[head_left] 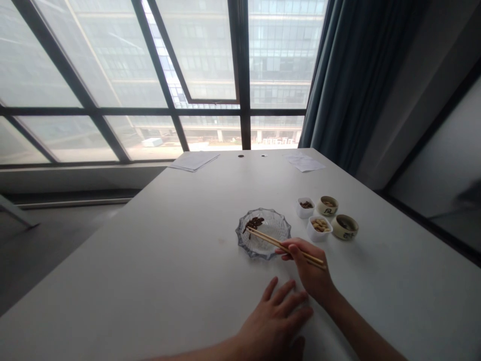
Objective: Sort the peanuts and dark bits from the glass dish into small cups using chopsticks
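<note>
My right hand (310,271) is closed on a pair of wooden chopsticks (278,243), whose tips reach over a scalloped glass dish (276,230) close to a small heap of dark bits (254,222) lying in it. My left hand (274,321) rests flat on the white table (169,250) with fingers spread, just in front of the right hand and holding nothing.
Right of the dish stand two small white square cups, one with dark bits (305,207) and one with pale nuts (319,227), and two round ceramic cups (327,205) (344,226). Papers (193,161) (305,163) lie at the table's far edge. A window and a curtain are behind.
</note>
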Available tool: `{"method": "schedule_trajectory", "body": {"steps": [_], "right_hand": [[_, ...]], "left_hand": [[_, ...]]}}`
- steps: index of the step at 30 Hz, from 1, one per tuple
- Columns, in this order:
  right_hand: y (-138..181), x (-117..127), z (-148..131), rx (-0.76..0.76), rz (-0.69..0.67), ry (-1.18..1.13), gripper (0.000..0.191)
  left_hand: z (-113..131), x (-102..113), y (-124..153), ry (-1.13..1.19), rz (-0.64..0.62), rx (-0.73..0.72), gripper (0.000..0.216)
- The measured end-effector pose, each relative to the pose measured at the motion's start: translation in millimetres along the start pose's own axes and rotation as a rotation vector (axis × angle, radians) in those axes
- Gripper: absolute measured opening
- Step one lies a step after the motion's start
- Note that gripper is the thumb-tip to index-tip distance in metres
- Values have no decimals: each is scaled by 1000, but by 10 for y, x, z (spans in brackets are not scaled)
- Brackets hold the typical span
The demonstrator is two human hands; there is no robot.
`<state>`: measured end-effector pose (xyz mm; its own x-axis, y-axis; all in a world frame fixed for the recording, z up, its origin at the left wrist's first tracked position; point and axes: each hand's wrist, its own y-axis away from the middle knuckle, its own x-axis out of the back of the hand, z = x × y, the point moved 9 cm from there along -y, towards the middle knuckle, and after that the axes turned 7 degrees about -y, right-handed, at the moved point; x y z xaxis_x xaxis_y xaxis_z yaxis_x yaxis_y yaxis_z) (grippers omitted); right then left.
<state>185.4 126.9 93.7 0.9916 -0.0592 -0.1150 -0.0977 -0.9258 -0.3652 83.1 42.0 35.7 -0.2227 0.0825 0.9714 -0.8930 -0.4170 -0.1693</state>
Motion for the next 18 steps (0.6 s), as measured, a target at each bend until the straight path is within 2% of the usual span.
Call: {"method": "schedule_trajectory", "body": {"steps": [10,18], "right_hand": [[28,26,124,-66,29,31,36],[52,0,-7,-35,4,88,37]], "left_hand": [[-3,-20,8,5,17,-1,48],[-6,-11,7,45,7,2,45]]}}
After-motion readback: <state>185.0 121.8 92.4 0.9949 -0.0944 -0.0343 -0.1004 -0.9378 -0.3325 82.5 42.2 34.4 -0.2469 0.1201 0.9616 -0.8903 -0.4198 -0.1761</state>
